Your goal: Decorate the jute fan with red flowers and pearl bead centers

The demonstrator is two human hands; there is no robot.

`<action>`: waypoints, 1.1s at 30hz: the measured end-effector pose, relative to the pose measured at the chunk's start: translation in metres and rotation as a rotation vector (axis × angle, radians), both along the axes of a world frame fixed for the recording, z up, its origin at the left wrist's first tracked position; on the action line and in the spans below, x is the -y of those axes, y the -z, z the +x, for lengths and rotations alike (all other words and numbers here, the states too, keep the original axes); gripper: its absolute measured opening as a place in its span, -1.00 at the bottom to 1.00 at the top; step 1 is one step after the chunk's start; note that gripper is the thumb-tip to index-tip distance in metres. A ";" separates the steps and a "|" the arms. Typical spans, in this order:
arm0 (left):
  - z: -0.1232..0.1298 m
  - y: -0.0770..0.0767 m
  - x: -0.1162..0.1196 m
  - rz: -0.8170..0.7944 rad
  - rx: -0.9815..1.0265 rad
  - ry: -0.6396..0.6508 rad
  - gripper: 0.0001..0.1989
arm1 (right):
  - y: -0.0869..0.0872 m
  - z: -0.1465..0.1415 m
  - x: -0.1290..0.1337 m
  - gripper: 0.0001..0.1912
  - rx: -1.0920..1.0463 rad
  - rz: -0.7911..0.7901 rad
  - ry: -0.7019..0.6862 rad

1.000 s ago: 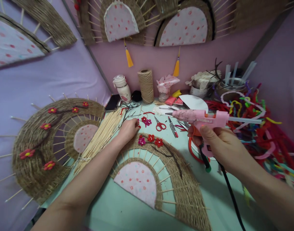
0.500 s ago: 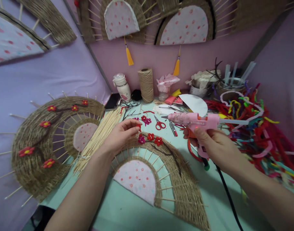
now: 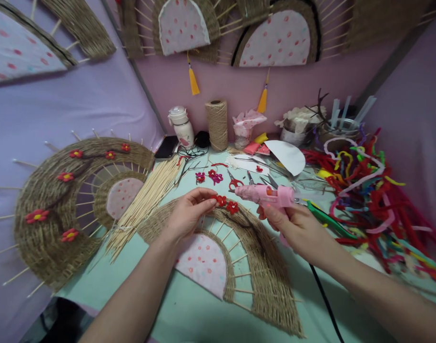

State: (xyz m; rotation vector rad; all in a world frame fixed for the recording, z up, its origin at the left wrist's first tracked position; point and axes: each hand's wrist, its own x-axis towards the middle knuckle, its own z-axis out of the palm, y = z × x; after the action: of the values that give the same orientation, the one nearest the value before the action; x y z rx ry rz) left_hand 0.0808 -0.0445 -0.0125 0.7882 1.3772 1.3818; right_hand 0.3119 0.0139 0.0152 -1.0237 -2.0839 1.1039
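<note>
I see straight tan wooden sticks (image 3: 146, 200) left of the brown arched twine fan (image 3: 269, 274). Behind stands a tan twine cylinder (image 3: 217, 126).

No words, numbers or signs can be read. Near the back edge of the worktop (image 3: 189, 297), toward its left corner, a white bottle (image 3: 182, 129) has a pink mark low on its side. The mark is too small to tell if it is a picture or a label.
</note>
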 end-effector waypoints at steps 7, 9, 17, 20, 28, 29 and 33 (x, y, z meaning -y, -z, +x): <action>0.006 0.005 -0.001 -0.063 0.016 -0.036 -0.74 | 0.007 0.002 0.003 -0.45 -0.014 -0.079 -0.009; 0.006 0.006 -0.001 -0.062 0.007 -0.071 -0.73 | 0.007 0.003 0.003 -0.44 -0.018 -0.083 -0.009; 0.004 0.009 0.001 -0.013 -0.099 -0.106 -0.71 | 0.009 0.004 0.008 -0.47 0.011 -0.039 -0.050; 0.005 0.008 0.002 -0.012 -0.156 -0.081 -0.75 | 0.012 0.002 0.008 -0.47 0.014 -0.021 -0.069; 0.012 0.001 0.004 0.000 -0.255 -0.056 -0.79 | 0.019 0.001 0.007 -0.45 0.033 -0.006 -0.070; 0.012 0.001 0.004 -0.004 -0.256 -0.054 -0.79 | 0.020 0.002 0.007 -0.45 0.039 0.000 -0.064; 0.013 0.000 0.005 -0.015 -0.262 -0.052 -0.80 | 0.022 0.001 0.007 -0.44 0.045 0.025 -0.062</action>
State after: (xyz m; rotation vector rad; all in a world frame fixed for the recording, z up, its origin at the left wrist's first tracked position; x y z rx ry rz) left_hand 0.0943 -0.0490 -0.0122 0.9556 1.6166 1.3413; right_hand 0.3132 0.0074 -0.0066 -0.9856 -2.1732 1.0913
